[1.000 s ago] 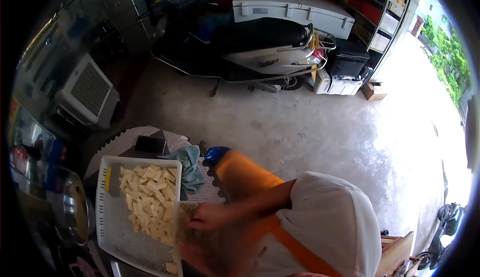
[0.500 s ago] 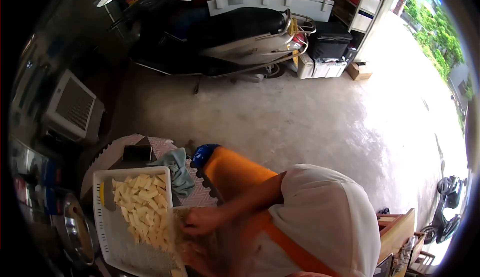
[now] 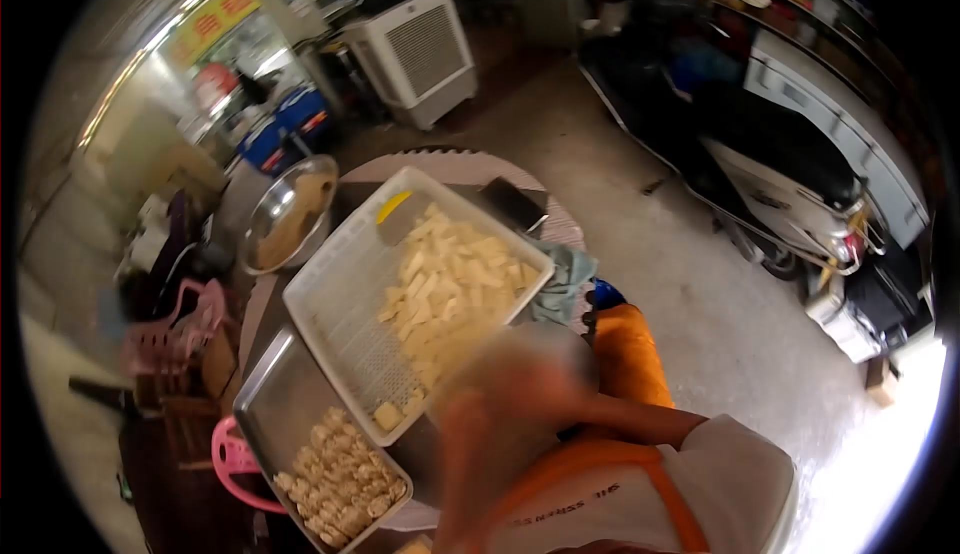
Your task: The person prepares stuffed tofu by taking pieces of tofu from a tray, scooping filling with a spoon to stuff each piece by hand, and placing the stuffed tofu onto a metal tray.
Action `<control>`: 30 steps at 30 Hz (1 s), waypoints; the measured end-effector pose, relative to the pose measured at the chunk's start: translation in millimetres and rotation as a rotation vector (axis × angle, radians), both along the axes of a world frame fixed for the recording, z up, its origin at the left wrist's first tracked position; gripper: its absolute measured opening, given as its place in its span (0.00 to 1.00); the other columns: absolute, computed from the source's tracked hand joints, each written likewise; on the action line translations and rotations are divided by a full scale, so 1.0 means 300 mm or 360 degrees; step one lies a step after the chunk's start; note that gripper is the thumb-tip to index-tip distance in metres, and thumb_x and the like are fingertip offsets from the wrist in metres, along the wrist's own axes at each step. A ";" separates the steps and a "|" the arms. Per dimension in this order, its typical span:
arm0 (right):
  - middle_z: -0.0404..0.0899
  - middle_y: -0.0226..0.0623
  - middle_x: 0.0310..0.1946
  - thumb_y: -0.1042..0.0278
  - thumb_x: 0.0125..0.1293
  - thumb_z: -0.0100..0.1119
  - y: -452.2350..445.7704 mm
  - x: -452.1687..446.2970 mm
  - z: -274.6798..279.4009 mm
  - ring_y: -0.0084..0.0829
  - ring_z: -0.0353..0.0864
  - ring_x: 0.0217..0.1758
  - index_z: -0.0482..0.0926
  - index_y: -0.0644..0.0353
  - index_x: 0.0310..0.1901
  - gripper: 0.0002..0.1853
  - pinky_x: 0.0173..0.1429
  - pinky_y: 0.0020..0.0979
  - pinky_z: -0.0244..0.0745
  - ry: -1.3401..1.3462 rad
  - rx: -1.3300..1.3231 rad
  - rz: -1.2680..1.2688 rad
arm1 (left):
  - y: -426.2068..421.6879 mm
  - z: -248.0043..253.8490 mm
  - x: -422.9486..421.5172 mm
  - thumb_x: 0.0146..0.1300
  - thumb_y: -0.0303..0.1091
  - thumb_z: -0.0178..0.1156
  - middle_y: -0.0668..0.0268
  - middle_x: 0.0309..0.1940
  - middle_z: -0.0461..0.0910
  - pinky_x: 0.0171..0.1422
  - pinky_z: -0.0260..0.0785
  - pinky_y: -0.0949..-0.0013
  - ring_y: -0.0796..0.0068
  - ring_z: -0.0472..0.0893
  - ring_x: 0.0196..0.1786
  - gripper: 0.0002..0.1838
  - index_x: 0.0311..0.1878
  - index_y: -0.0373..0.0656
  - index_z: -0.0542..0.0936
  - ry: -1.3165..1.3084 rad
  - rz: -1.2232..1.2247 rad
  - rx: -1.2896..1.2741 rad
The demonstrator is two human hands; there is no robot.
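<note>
My left hand (image 3: 468, 416) and my right hand (image 3: 545, 379) are close together at the near right edge of a white perforated tray (image 3: 340, 319). A blur covers both, and their fingers cannot be made out. Many pale cut pieces (image 3: 440, 279) fill the right part of this tray, with a yellow-handled scraper (image 3: 395, 208) at its far corner. To the lower left, a metal tray (image 3: 285, 374) holds rows of knobbly pale pieces (image 3: 340, 479).
A metal bowl (image 3: 292, 216) with brown contents stands left of the white tray. Beyond that tray are a dark flat object (image 3: 513, 204) and a blue-green cloth (image 3: 565, 282). A pink chair (image 3: 185, 329) stands left, a scooter (image 3: 770, 144) at the right.
The view has swung left, bringing the metal tray, pink chair and whole bowl into sight. The scooter now appears farther right. Both hands are still near the white tray's edge.
</note>
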State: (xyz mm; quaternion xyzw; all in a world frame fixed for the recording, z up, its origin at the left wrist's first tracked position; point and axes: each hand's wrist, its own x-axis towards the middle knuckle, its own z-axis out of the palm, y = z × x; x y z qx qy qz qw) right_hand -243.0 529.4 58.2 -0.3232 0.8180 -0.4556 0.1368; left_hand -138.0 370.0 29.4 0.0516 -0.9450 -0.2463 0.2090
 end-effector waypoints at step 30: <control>0.79 0.35 0.22 0.69 0.68 0.53 0.001 0.007 -0.048 0.22 0.78 0.22 0.77 0.68 0.32 0.10 0.27 0.23 0.73 -0.0507 -0.0653 -0.0085 | 0.083 0.191 -0.089 0.73 0.44 0.40 0.59 0.41 0.74 0.58 0.64 0.59 0.58 0.74 0.52 0.14 0.38 0.44 0.66 0.0210 0.0247 0.2376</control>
